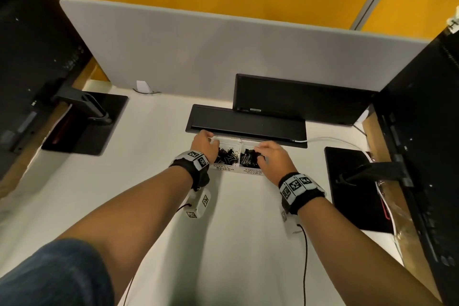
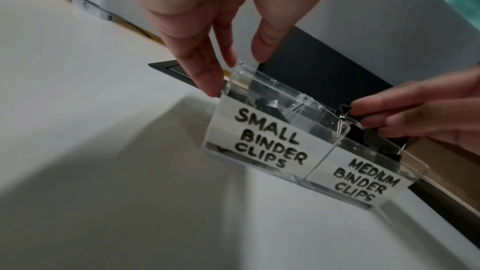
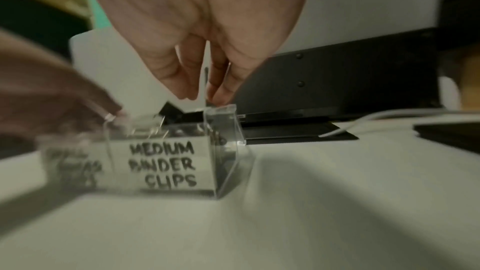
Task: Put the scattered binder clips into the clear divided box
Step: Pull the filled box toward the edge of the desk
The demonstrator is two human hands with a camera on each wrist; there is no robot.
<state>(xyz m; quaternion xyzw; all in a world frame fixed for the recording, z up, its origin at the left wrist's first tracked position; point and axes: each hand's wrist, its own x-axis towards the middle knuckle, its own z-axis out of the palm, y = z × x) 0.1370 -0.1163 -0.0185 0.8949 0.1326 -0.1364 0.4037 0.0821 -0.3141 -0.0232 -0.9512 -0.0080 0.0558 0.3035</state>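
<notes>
The clear divided box [image 1: 224, 165] stands on the white desk, labelled "SMALL BINDER CLIPS" [image 2: 270, 141] on the left and "MEDIUM BINDER CLIPS" [image 3: 166, 165] on the right. Black binder clips [image 1: 227, 155] fill both compartments, and every clip in view lies inside. My left hand [image 1: 206, 143] holds the box's left end, with the thumb [image 2: 207, 81] on the left wall and a finger at the far corner. My right hand [image 1: 272, 155] hangs over the medium compartment. Its straight fingertips [image 3: 221, 95] touch the right wall's rim and the clips beneath.
A black hatch lid [image 1: 246, 123] lies just behind the box, with a black device [image 1: 298, 99] beyond it. Monitor bases stand at the left [image 1: 84, 124] and right [image 1: 357, 189]. A white cable [image 1: 330, 140] runs right. A grey partition [image 1: 223, 52] closes the back.
</notes>
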